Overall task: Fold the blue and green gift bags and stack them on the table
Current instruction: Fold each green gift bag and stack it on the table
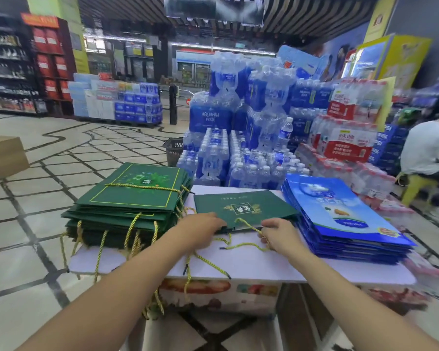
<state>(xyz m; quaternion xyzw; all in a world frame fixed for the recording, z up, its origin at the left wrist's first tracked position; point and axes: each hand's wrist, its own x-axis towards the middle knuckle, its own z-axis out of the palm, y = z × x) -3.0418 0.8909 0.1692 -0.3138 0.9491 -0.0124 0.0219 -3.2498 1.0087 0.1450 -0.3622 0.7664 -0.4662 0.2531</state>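
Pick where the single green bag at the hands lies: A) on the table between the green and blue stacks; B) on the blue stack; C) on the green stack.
A: the single green bag lies flat on the table, with the green stack to its left and the blue stack to its right.

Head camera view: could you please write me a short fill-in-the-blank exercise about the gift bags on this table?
1. The single green gift bag lies flat on the white table between two stacks; the bag stack on the person's right is ____ in colour.
2. Counting the left hand and the right hand, the number of hands at that bag's near edge is ____.
3. Behind the table stand shrink-wrapped packs of bottled ____.
Missing words: blue; two; water.
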